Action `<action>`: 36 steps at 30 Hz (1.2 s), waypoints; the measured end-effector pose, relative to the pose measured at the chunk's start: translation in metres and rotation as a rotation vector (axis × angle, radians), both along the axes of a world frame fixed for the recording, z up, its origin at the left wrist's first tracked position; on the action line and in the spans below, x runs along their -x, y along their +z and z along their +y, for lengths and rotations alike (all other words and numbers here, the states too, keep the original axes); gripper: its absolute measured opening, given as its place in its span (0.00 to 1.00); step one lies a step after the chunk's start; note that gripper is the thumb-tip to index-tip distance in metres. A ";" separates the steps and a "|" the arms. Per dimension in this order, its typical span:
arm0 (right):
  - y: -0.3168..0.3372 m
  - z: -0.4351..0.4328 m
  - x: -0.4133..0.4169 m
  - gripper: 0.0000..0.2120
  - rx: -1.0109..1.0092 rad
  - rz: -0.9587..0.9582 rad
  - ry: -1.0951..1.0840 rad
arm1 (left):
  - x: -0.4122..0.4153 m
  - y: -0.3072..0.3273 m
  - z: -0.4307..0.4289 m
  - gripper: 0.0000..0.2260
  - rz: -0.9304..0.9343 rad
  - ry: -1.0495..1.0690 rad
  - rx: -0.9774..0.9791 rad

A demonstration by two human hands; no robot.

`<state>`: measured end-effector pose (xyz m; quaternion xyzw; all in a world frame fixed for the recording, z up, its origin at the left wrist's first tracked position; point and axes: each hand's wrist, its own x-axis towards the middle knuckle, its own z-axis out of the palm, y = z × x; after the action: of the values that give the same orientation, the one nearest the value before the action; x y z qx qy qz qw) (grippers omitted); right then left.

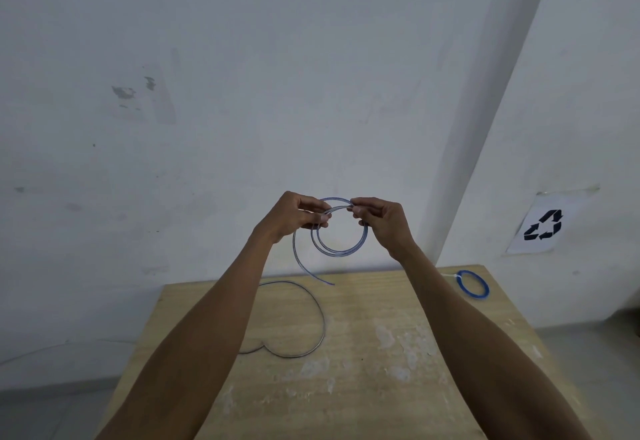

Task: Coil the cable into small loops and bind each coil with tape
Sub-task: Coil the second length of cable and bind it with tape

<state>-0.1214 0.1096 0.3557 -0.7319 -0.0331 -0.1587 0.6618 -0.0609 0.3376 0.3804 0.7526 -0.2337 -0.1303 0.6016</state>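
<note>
A blue cable (341, 231), wound into two small loops, hangs in the air above a wooden table (363, 353), pinched at its top by the left hand (298, 214) and right hand (379, 219); a finished taped coil (472, 284) lies at the far right corner

Table (363, 353): bare pale wood, matt, grain visible, blotched with whitish worn patches. Held cable (341, 250): smooth glossy plastic sheath, translucent blue-grey. Loose cable (320, 318) near the table's left edge was darker grey, slight sheen. Bound coil (472, 283) at the far right corner: glossy blue plastic, white binding. Wall (242, 75): matt white paint, scuffed. Recycling sign (543, 224): matt white paper.
</note>
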 end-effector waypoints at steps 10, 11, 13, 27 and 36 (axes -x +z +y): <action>0.003 -0.005 0.007 0.10 0.045 0.043 0.131 | 0.005 0.003 0.008 0.15 -0.009 -0.021 -0.030; 0.004 -0.005 0.009 0.09 0.040 0.051 0.139 | 0.005 0.004 0.008 0.15 -0.014 -0.022 -0.042; 0.006 -0.003 0.011 0.07 0.020 0.068 0.130 | 0.007 0.006 0.007 0.14 -0.029 -0.028 -0.067; -0.005 -0.012 0.005 0.08 -0.259 0.094 -0.191 | 0.006 0.010 0.003 0.13 -0.032 0.037 -0.034; -0.034 -0.038 0.009 0.10 -0.256 0.176 -0.255 | -0.013 0.010 0.031 0.13 0.095 0.393 0.349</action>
<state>-0.1300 0.0721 0.3217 -0.6512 0.1384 -0.1795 0.7242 -0.0481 0.3690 0.3908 0.6616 -0.0736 -0.0038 0.7462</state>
